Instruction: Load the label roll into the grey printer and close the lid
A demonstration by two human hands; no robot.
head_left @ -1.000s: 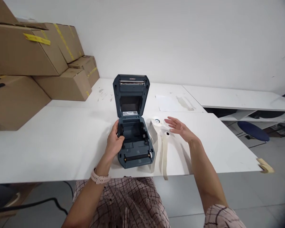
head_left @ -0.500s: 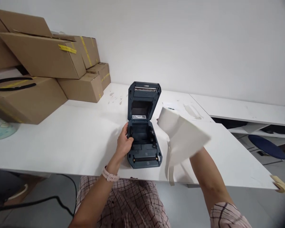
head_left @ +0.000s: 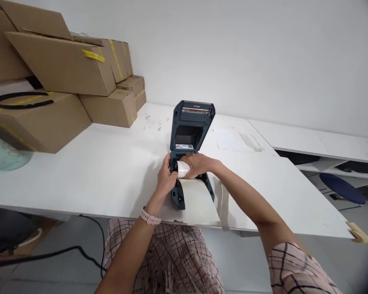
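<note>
A dark blue-grey label printer stands on the white table with its lid tipped up. My left hand is closed on the left side of the base, the thumb over the inner edge beside the roll. Inside the base sits a white label roll, and my right hand is wrapped over it from the right, hiding part of it. From the roll a wide paper web runs forward over the printer's front to the table edge. A narrow paper strip hangs to its right.
Several cardboard boxes are stacked at the back left, with a black loop on one. A pale green container stands in front of them. A paper sheet lies behind the printer to the right. A blue stool is beyond the table.
My right hand has brought the label roll leftward from beside the printer down into its base. The paper web now lies over the printer's front. My left hand still holds the base.
</note>
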